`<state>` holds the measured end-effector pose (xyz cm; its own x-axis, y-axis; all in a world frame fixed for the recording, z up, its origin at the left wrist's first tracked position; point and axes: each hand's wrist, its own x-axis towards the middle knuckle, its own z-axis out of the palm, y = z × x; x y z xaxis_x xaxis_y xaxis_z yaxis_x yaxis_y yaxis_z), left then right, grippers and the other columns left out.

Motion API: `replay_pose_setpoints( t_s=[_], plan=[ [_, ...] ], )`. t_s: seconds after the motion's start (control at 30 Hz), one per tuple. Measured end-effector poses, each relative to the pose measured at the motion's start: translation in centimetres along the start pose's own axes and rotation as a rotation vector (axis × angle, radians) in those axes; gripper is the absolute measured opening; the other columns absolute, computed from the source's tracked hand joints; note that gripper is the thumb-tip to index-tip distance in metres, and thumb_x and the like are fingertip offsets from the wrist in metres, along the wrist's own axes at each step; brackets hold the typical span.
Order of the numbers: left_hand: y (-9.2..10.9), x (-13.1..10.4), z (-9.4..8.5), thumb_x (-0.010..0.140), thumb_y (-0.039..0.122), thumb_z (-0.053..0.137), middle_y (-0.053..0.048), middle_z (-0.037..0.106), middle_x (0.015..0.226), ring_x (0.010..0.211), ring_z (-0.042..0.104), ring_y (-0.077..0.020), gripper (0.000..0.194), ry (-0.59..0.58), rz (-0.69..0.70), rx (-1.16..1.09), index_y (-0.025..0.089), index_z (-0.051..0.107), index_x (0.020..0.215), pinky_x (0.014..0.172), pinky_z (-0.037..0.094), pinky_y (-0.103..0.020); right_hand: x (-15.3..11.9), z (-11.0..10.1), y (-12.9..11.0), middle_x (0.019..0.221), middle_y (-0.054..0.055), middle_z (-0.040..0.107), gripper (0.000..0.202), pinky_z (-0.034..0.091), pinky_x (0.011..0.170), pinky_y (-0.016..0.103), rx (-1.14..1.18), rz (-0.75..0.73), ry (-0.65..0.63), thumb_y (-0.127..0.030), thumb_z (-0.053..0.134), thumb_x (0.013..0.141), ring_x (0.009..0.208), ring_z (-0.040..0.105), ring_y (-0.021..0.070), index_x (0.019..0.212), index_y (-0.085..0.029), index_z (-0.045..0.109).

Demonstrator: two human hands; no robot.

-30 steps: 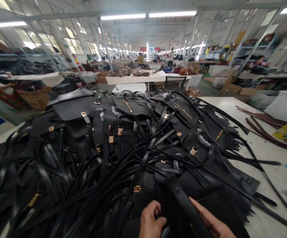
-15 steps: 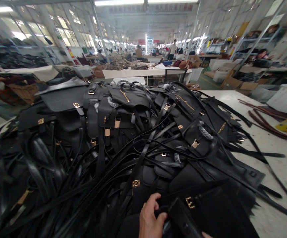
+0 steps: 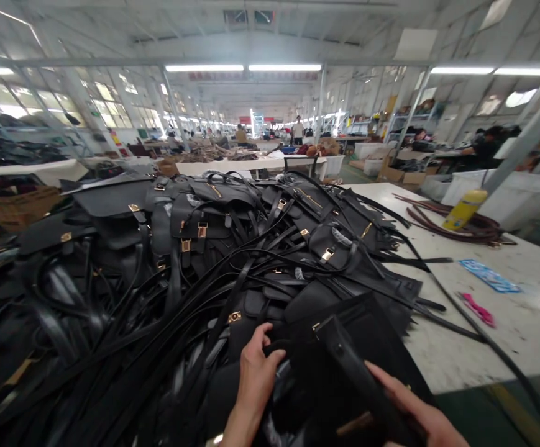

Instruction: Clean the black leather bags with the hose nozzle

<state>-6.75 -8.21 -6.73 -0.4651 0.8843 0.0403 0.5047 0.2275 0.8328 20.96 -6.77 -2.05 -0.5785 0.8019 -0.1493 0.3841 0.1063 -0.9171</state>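
Observation:
A large heap of black bags [image 3: 199, 217] with long straps and gold-coloured clasps covers much of the table. At the bottom centre, my left hand [image 3: 256, 366] has its thumb and fingers curled around a dark edge of a black bag [image 3: 353, 323]. My right hand [image 3: 409, 403], at the lower right, grips a thick black strap [image 3: 353, 366] of the same bag, its fingers partly hidden behind it. Clear plastic wrapping shows below my left hand's thumb.
On the pale table [image 3: 526, 335] to the right lie pink-handled scissors [image 3: 479, 309], a blue patterned packet [image 3: 489, 275], a yellow bottle [image 3: 465, 209] and coiled brown straps [image 3: 423, 217]. People and worktables stand farther back.
The view has tilted up and turned right, showing more of the table. My right hand has come further into view along the strap. My left hand keeps its place at the bag's edge.

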Motion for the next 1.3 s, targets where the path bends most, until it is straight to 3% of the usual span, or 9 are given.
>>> replay_pose_setpoints(
  t_s=[0.17, 0.43, 0.67, 0.8, 0.87, 0.93, 1.0, 1.17, 1.3],
  plan=[
    [-0.2, -0.2, 0.0, 0.061, 0.026, 0.053, 0.005, 0.048, 0.068, 0.065, 0.052, -0.0132, 0.047, 0.009, 0.055, -0.006, 0.018, 0.052, 0.108, 0.066, 0.039, -0.026, -3.0, 0.1, -0.8, 0.12, 0.008, 0.054, 0.079, 0.039, 0.093, 0.027, 0.044, 0.093, 0.016, -0.028, 0.061, 0.066, 0.112, 0.047, 0.0261, 0.135, -0.016, 0.026],
    [-0.8, -0.6, 0.2, 0.062, 0.023, 0.053, 0.0, 0.056, 0.079, 0.077, 0.054, -0.0161, 0.042, 0.022, 0.128, 0.023, 0.017, 0.055, 0.104, 0.074, 0.04, -0.029, -3.0, 3.2, -1.9, 0.109, 0.003, 0.06, 0.072, 0.043, 0.086, 0.028, 0.154, -0.018, -0.057, -0.026, 0.06, 0.062, 0.1, 0.054, 0.0261, 0.13, -0.021, 0.036],
    [-1.4, -0.8, 0.4, 0.064, 0.021, 0.051, -0.006, 0.06, 0.093, 0.086, 0.054, -0.0188, 0.04, 0.034, 0.197, 0.022, 0.015, 0.056, 0.103, 0.078, 0.04, -0.031, -5.2, 3.7, -2.5, 0.101, 0.004, 0.064, 0.076, 0.045, 0.083, 0.03, 0.158, 0.002, 0.051, -0.025, 0.061, 0.06, 0.094, 0.057, 0.0276, 0.131, -0.018, 0.035],
    [-1.5, -0.7, 0.3, 0.064, 0.022, 0.05, -0.006, 0.061, 0.093, 0.087, 0.055, -0.0195, 0.039, 0.033, 0.225, 0.028, 0.015, 0.057, 0.102, 0.079, 0.04, -0.032, -4.9, 1.8, -1.5, 0.104, 0.007, 0.061, 0.08, 0.045, 0.083, 0.031, 0.244, -0.034, 0.144, -0.027, 0.06, 0.063, 0.09, 0.058, 0.0245, 0.134, -0.014, 0.027],
    [-1.5, -0.5, 0.3, 0.065, 0.023, 0.05, -0.007, 0.062, 0.095, 0.087, 0.056, -0.0201, 0.04, 0.026, 0.213, 0.043, 0.015, 0.057, 0.103, 0.08, 0.041, -0.032, -4.1, 0.2, -0.3, 0.09, 0.006, 0.064, 0.085, 0.051, 0.064, 0.03, 0.252, 0.028, 0.22, -0.029, 0.06, 0.063, 0.067, 0.061, 0.02, 0.136, -0.014, 0.02],
    [-1.5, -0.3, 0.4, 0.065, 0.026, 0.05, -0.008, 0.062, 0.097, 0.088, 0.056, -0.021, 0.041, 0.02, 0.194, 0.061, 0.014, 0.057, 0.104, 0.08, 0.041, -0.033, -3.3, -1.6, 1.3, 0.07, 0.001, 0.063, 0.089, 0.048, 0.044, 0.026, 0.262, 0.104, 0.307, -0.031, 0.061, 0.063, 0.046, 0.056, 0.0157, 0.137, -0.017, 0.014],
    [-1.6, 0.0, 0.5, 0.064, 0.028, 0.051, -0.008, 0.062, 0.097, 0.089, 0.057, -0.0217, 0.042, 0.018, 0.179, 0.076, 0.015, 0.057, 0.104, 0.08, 0.042, -0.033, -2.7, -3.4, 2.7, 0.054, -0.003, 0.059, 0.09, 0.043, 0.035, 0.024, 0.294, 0.148, 0.337, -0.033, 0.061, 0.062, 0.036, 0.051, 0.0141, 0.137, -0.018, 0.014],
    [-2.0, 0.7, 0.7, 0.063, 0.035, 0.054, -0.007, 0.064, 0.091, 0.089, 0.058, -0.0231, 0.045, 0.017, 0.148, 0.112, 0.015, 0.058, 0.103, 0.08, 0.043, -0.034, -0.6, -7.5, 3.9, 0.048, -0.001, 0.06, 0.09, 0.041, 0.034, 0.022, 0.398, 0.15, 0.172, -0.029, 0.062, 0.06, 0.034, 0.052, 0.0148, 0.136, -0.012, 0.016],
    [-2.1, 0.9, 0.8, 0.061, 0.039, 0.055, -0.006, 0.064, 0.087, 0.086, 0.058, -0.0227, 0.048, 0.022, 0.137, 0.142, 0.015, 0.058, 0.104, 0.078, 0.045, -0.032, 2.5, -9.3, 3.2, 0.058, 0.001, 0.063, 0.081, 0.042, 0.035, 0.022, 0.461, 0.11, 0.156, -0.025, 0.061, 0.06, 0.04, 0.056, 0.0158, 0.132, -0.013, 0.026]
  ],
)
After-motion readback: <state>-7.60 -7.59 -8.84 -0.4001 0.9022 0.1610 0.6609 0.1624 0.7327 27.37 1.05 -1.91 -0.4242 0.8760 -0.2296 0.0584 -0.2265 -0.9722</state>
